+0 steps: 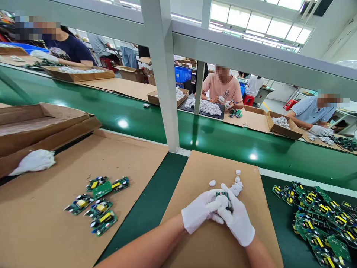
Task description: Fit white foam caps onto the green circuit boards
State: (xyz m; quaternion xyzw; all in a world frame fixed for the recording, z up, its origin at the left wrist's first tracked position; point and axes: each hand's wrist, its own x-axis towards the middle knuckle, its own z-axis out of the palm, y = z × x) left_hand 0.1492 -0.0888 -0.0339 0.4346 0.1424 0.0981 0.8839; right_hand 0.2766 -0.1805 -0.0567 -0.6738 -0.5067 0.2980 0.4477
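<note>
Both gloved hands meet over the middle of the cardboard sheet (223, 238) on the counter (150, 208). The left hand (199, 216) and the right hand (237, 219) are closed together around a small green circuit board (222, 194), of which only the top edge peeps out above the fingers. Just beyond the hands on the same sheet lie a few small white caps (237, 182), some loose, some bunched by the right fingertips.

Judging by the grip, the step in hand looks like fitting or pressing a part onto the board; I judge it mid-way, since the board sits clamped between both hands rather than set down. The next move would call for a firm, square hold on the board with one hand while the other frees itself to pick a cap off the sheet.

Right of the sheet, a heap of boards (320, 219) lies on the green mat, cut off by the picture's edge. Left of the sheet, on a second cardboard, sits a small group of boards (97, 203), and farther left a white glove (35, 160) by flat cartons.

Whether a cap is already on the held board cannot be told; the fingers hide nearly all of it. Beyond the green conveyor (223, 141), other people work at white parts.
</note>
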